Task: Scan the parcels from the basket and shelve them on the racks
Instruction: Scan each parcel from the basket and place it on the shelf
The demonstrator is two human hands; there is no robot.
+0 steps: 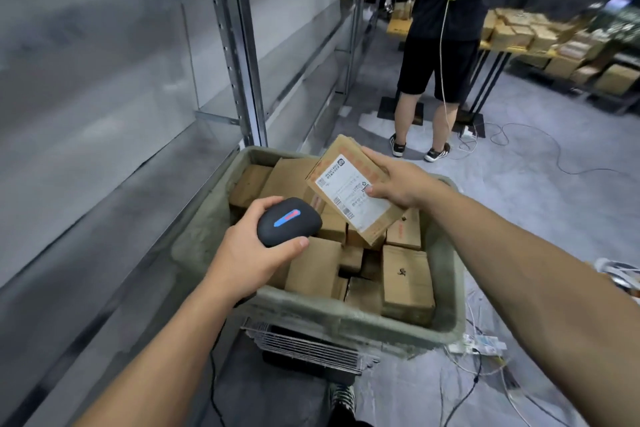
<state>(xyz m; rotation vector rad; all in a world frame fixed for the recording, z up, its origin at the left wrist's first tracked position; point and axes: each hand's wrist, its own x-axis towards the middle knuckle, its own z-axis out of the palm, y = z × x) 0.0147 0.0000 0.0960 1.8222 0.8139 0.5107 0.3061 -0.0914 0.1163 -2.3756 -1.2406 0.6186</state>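
The left hand [249,253] grips a black scanner [289,222], fingers curled over its rounded top and thumb along the near side. Beneath both hands sits the grey basket [346,319], filled with cardboard parcels [408,277]. Just right of the scanner, the right hand [398,184] holds one flat parcel [348,151] tilted above the basket, thumb pressed on its white label [349,191]. Left of the left hand stand the metal racks [242,46]. Beyond the right hand, a person in black [450,11] faces away.

One basket [346,319], one scanner [289,220], one held parcel [349,184], one bystander [450,11].
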